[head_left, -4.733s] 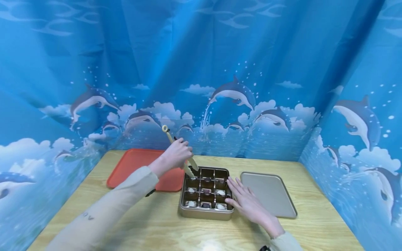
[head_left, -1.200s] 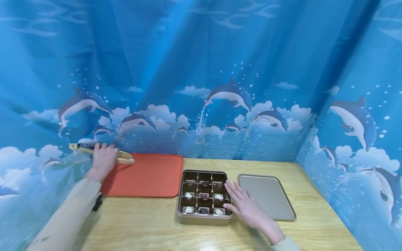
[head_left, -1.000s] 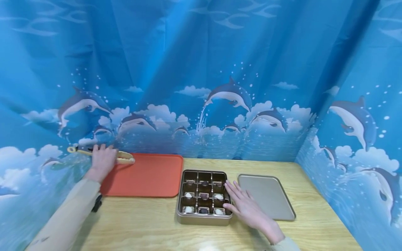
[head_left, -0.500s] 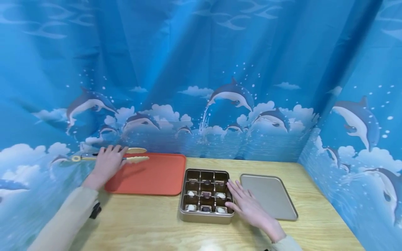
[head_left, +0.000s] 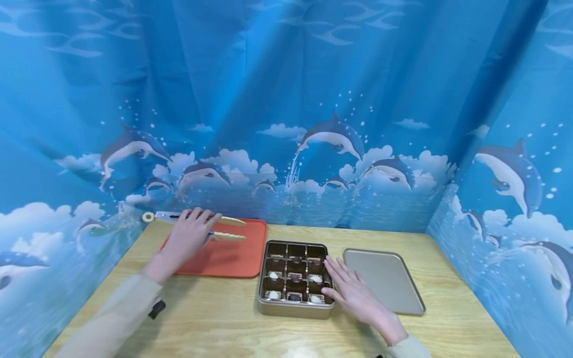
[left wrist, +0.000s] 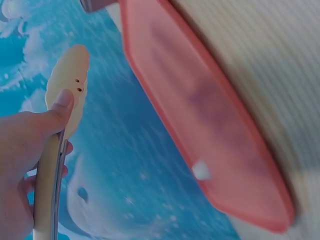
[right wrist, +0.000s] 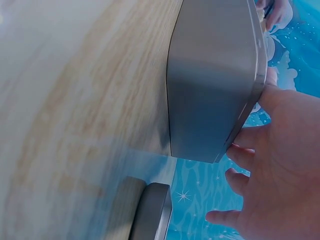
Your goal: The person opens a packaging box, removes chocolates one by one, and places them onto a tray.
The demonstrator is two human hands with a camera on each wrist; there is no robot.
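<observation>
My left hand (head_left: 190,236) grips a pair of beige tongs (head_left: 230,221) above the orange-red tray (head_left: 233,263). The tips of the tongs stand apart and point right, with nothing between them. A small white piece (left wrist: 201,170) lies on the tray in the left wrist view; in the head view the hand and tongs hide it. My right hand (head_left: 355,296), fingers straight, rests at the right rim of a bronze metal box (head_left: 293,311). Inside its divided compartments sit white sweets (head_left: 315,279) and dark chocolates (head_left: 294,277).
A flat bronze lid (head_left: 385,281) lies on the wooden table (head_left: 224,318), right of the box and beside the right hand. The tray stands just left of the box. A blue dolphin-print curtain (head_left: 286,124) hangs close behind the table and along its sides.
Earlier the tongs reached into the box's back left compartment, then moved to the tray's left end. Over the last second they have opened and moved right. The right hand stays put.
</observation>
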